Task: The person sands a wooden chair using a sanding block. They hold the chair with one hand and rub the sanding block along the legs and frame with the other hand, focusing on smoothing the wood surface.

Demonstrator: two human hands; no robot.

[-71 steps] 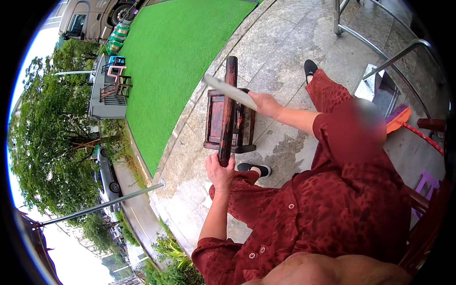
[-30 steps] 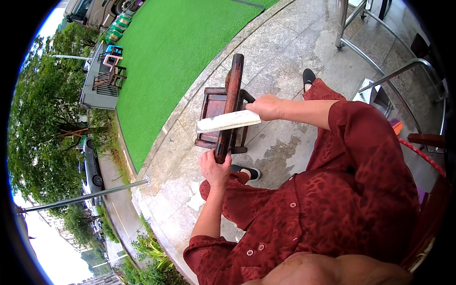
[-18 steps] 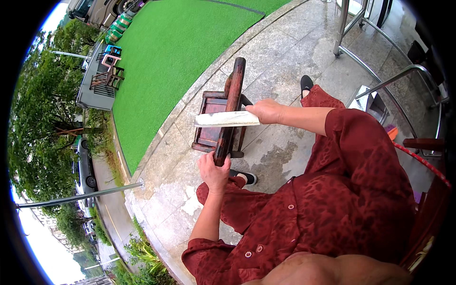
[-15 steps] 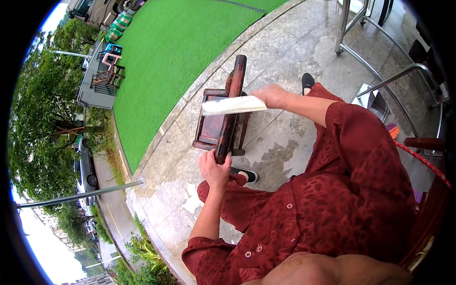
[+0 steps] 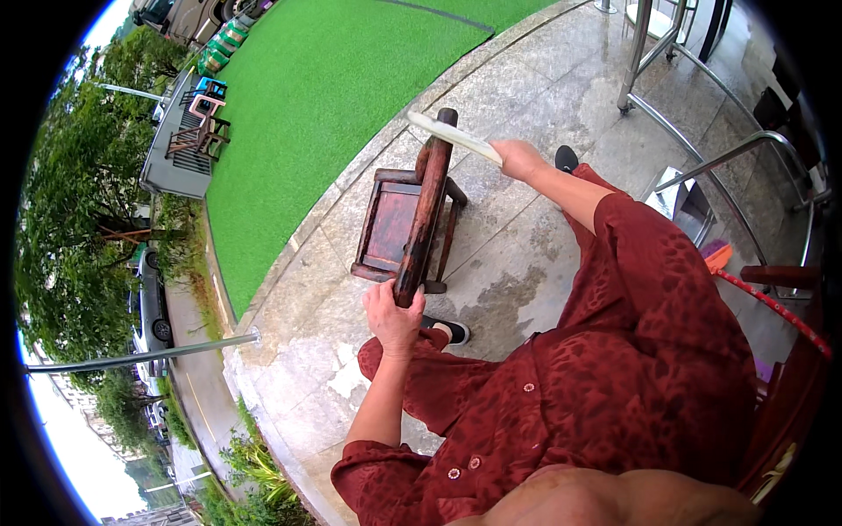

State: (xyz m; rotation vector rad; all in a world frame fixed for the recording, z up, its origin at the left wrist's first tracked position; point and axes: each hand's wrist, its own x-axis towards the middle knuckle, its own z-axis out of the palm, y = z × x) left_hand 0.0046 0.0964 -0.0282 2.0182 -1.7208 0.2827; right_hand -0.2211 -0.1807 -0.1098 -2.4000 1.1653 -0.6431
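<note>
A small dark wooden chair (image 5: 388, 223) with a reddish seat panel stands on the paving before me. My left hand (image 5: 392, 323) is closed round the near end of its thick top rail (image 5: 424, 219). Beyond it, my right hand (image 5: 519, 160) grips one end of a flat white strip (image 5: 456, 136), seen almost edge-on. The strip slants up and left across the far end of the rail; I cannot make out whether it touches the wood or what it is made of.
Green artificial turf (image 5: 307, 114) lies past the stone kerb on the left. A metal tube frame (image 5: 693, 149) stands at the right, with an orange-headed, red-handled tool (image 5: 772, 302) nearby. My black shoes (image 5: 454, 330) rest beside the chair. A metal pole (image 5: 149, 353) crosses at the left.
My right hand has moved slightly up and right, and the white strip has swung from nearly level and broad-side to slanted and edge-on. My left hand stays on the rail.
</note>
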